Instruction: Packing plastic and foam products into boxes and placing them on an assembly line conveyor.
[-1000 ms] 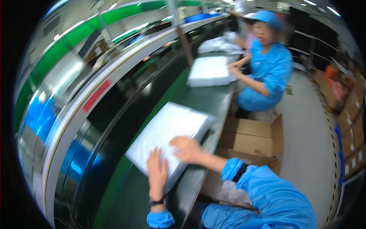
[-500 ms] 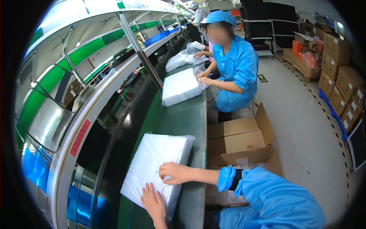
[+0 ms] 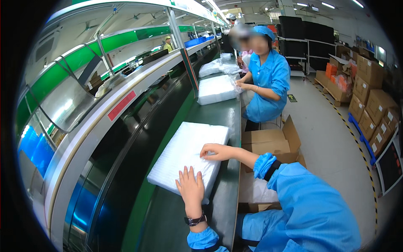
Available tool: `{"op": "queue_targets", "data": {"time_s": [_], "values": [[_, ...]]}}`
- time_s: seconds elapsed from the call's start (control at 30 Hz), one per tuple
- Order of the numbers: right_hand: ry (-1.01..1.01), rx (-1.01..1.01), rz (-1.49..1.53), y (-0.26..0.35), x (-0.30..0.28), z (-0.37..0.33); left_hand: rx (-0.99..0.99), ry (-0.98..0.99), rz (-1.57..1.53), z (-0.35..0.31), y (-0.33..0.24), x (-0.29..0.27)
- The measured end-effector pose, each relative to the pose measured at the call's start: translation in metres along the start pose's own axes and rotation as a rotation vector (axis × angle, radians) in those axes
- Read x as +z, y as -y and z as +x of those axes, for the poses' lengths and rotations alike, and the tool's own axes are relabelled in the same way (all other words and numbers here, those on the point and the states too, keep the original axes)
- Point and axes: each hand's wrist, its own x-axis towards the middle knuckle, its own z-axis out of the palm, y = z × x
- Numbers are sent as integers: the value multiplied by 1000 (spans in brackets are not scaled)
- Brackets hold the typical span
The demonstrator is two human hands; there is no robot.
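White package (image 3: 182, 152) | beneath left hand (image 3: 191, 185), spread wide | beneath right hand (image 3: 216, 152), fingers curled, grip unclear

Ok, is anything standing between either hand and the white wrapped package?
Nothing visible. The left hand lies spread on the near part of the white wrapped package, and the right hand is on its right side, fingers curled. Whether they pinch it, I can't tell.
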Motion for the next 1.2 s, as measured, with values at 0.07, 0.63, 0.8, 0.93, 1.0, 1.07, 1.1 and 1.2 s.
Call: {"op": "queue_targets", "data": {"time_s": [0.07,0.63,0.8,0.93,1.0,1.07,1.1,1.2], "values": [[6,-22,-37,6,4,0,3,26,-70,-2,7,-4],[-159,80,-308,11,48,23,-145,136,-28,-11,11,-13],[-193,43,-214,11,58,36,-206,110,6,-13,14,-16],[-227,-15,33,15,56,33,-253,129,-12,-13,8,-21],[-323,-135,-113,19,55,22,-265,135,-9,-11,8,-21],[-344,-92,-55,20,55,17,-273,151,-7,-8,5,-20],[-372,-42,-12,23,55,10,-255,107,7,-8,3,-18],[-312,-73,-12,30,51,12,-241,59,62,-11,-1,-18]]}}
